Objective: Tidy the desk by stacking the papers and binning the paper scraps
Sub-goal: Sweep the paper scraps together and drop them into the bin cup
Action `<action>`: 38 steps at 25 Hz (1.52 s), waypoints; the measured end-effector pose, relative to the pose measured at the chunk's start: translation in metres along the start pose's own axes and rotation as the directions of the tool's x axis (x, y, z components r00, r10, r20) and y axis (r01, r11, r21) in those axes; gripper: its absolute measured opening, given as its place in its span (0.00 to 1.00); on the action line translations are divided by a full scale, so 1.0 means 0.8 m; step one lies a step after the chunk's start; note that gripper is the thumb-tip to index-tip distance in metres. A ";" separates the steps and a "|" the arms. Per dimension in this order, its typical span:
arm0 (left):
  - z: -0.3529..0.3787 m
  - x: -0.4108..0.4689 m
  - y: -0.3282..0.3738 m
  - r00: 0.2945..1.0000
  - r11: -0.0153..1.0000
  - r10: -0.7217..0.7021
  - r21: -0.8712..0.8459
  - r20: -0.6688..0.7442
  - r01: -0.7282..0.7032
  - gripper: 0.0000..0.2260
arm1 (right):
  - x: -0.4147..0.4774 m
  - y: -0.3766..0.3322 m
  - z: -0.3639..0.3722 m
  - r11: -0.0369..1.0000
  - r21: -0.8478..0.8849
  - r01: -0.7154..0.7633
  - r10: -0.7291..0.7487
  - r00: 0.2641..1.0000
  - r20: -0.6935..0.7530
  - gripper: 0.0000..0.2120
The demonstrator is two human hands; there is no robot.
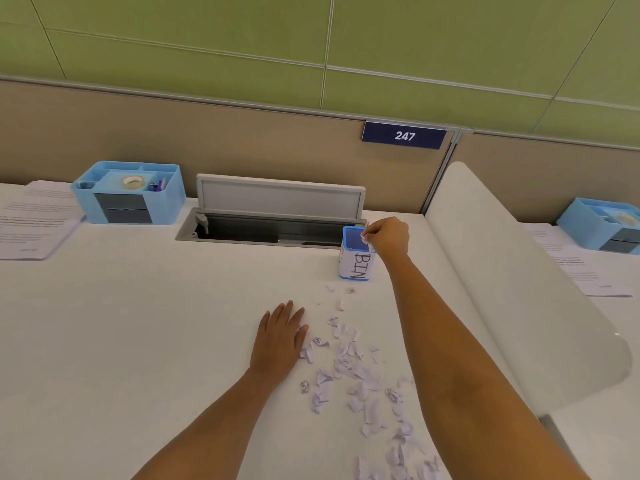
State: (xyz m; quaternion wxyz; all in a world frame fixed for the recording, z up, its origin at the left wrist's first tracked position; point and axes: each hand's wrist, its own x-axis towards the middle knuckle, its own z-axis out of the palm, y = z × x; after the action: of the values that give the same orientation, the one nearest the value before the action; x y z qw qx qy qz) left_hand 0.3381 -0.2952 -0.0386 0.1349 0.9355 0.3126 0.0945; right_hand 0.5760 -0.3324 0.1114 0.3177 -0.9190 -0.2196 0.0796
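Right hand at the rim of the bin, fingers pinched on a small white scrap held right over the open top; the drop is straight down, no sideways travel needed. The bin is a small square blue tub with a white paper label reading "BIN", upright, near the back edge of the desk, just in front of the open cable tray.

Left hand lies flat, palm down, fingers spread and holding nothing, touching the left fringe of the paper scraps. The scraps are torn and crumpled, thin, pale lilac-white, light and irregular; they trail from just in front of the bin toward the near edge, long axis roughly back-to-front, slanting right. Left hand is nearer the pile; right is nearer the bin.

Stacked papers sit at the far-left corner, printed sheets, flat, beside a blue plastic organiser. Many scraps left; binning looks early on.
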 end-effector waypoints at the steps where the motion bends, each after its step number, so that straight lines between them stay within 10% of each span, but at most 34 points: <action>1: 0.002 -0.001 -0.001 1.000 1.000 0.003 -0.020 -0.019 -0.003 0.33 | 0.007 -0.003 0.005 0.997 -0.070 0.016 -0.013 0.999 0.037 0.16; 8: 0.010 -0.001 -0.005 0.997 0.999 -0.002 -0.033 -0.071 -0.001 0.30 | 0.032 -0.016 0.029 0.959 -0.269 0.095 -0.036 0.976 0.215 0.19; 18: 0.010 -0.036 0.003 0.992 0.998 -0.033 -0.062 -0.125 0.025 0.40 | -0.091 0.134 0.011 0.990 -0.089 0.113 -0.136 0.941 -0.311 0.12; 27: 0.005 -0.108 0.018 0.995 0.997 -0.053 -0.057 -0.086 0.048 0.33 | -0.214 0.281 0.000 0.940 -0.318 -0.121 0.046 0.972 -0.232 0.21; 38: 0.002 -0.174 0.039 0.993 0.997 -0.077 -0.030 -0.092 0.074 0.32 | -0.262 0.242 0.021 0.997 -0.068 0.021 -0.023 0.999 -0.029 0.23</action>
State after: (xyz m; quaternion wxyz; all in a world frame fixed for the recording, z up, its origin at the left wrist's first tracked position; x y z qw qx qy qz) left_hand 0.2462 -0.4045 -0.0433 0.1361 0.9157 0.3525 0.1368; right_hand 0.4526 -0.5547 -0.0200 0.2906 -0.9277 -0.2277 0.0548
